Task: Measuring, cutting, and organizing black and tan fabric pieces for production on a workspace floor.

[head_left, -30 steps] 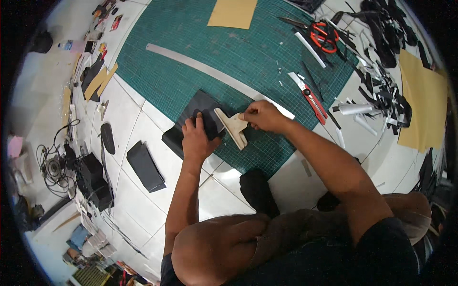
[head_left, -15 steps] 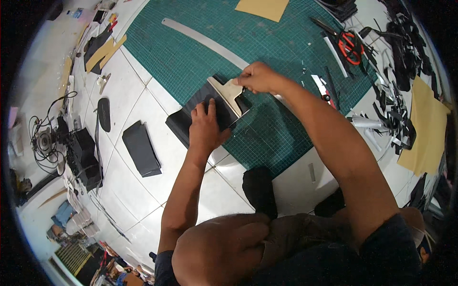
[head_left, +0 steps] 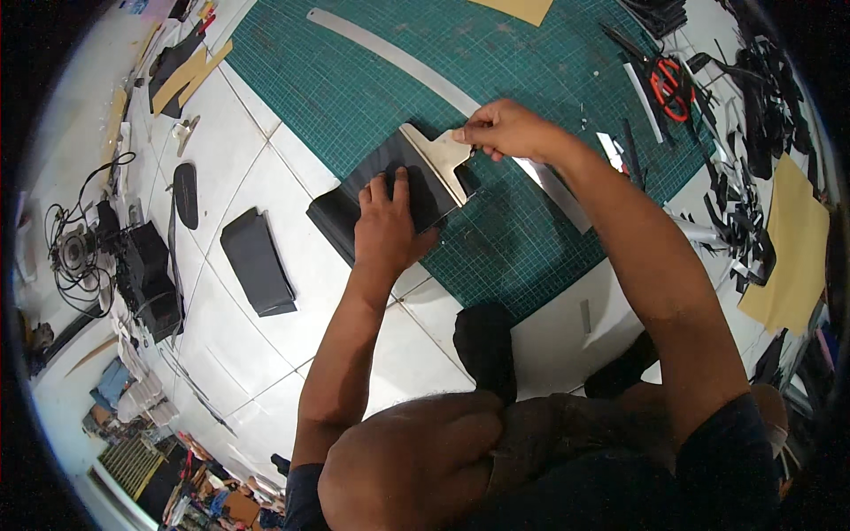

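A stack of black sheet material (head_left: 347,205) lies over the near left edge of the green cutting mat (head_left: 531,71) and partly on the tiles. Across its far right end sits a wide silver bulldog clip (head_left: 443,159). My left hand (head_left: 385,226) rests on the sheets with fingers stretched out flat, the thumb along the near edge. The fingers and thumb of my right hand (head_left: 513,131) pinch the clip's flared handle. A long steel ruler (head_left: 398,60) lies on the mat, passing under my right hand and forearm.
Red-handled scissors (head_left: 671,88) and a partly covered cutter (head_left: 613,152) lie on the mat's right. Black and white scraps (head_left: 748,221) and yellow sheets (head_left: 788,257) are farther right. Another black folded piece (head_left: 258,264) and a second clip (head_left: 186,131) lie on the tiles at left.
The view has shifted slightly, so the mat and tools appear farther up and right. My right forearm now covers more of the cutter. Both hands keep their places on the sheets and clip.
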A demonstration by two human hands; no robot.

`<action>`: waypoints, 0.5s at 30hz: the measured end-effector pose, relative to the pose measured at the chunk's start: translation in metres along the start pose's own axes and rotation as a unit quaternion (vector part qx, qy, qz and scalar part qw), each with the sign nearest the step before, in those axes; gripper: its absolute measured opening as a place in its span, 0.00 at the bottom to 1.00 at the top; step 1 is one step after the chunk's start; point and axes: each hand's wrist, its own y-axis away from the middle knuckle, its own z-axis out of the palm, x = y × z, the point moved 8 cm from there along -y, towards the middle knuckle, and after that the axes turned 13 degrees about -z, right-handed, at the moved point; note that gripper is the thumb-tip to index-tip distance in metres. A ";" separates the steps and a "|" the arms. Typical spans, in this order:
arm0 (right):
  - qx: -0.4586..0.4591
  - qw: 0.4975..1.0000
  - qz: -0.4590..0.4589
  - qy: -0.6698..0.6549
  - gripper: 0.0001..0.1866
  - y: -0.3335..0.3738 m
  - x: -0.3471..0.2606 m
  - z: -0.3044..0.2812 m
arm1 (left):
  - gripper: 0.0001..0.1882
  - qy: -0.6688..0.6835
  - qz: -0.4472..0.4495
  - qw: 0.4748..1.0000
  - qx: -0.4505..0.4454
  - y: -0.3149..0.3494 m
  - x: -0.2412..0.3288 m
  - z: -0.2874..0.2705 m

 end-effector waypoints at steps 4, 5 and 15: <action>-0.006 0.999 0.004 0.035 0.21 -0.005 -0.002 0.005 | 0.53 -0.015 0.002 1.000 0.017 0.000 0.000 0.000; -0.007 0.998 0.012 0.058 0.21 -0.006 -0.001 0.004 | 0.53 -0.016 0.003 1.000 0.019 0.000 0.000 -0.001; 0.058 0.995 -0.033 0.074 0.32 0.010 -0.006 0.012 | 0.37 0.096 0.010 0.993 0.074 -0.010 -0.030 -0.020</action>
